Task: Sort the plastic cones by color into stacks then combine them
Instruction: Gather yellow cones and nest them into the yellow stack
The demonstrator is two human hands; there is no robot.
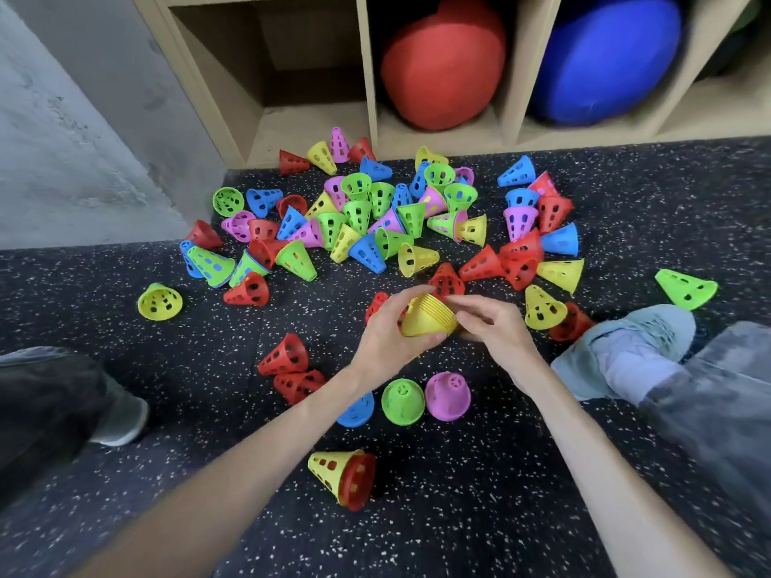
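A stack of yellow cones (425, 321) is held above the floor between both hands. My left hand (386, 335) grips it from the left with thumb underneath. My right hand (492, 327) pinches its rims from the right. Below my wrists, a blue cone (359, 410), a green cone (402, 402) and a pink cone (448, 396) stand upright in a row. A yellow cone nested with a red one (342, 477) lies on its side nearer to me. A big pile of mixed cones (375, 219) covers the floor beyond my hands.
The floor (459, 515) is dark speckled rubber. A wooden shelf unit (367, 77) behind the pile holds a red cushion (442, 64) and a blue one (605, 60). My right shoe (626, 348) and left shoe (121, 419) flank the working area. A grey wall (75, 118) is at left.
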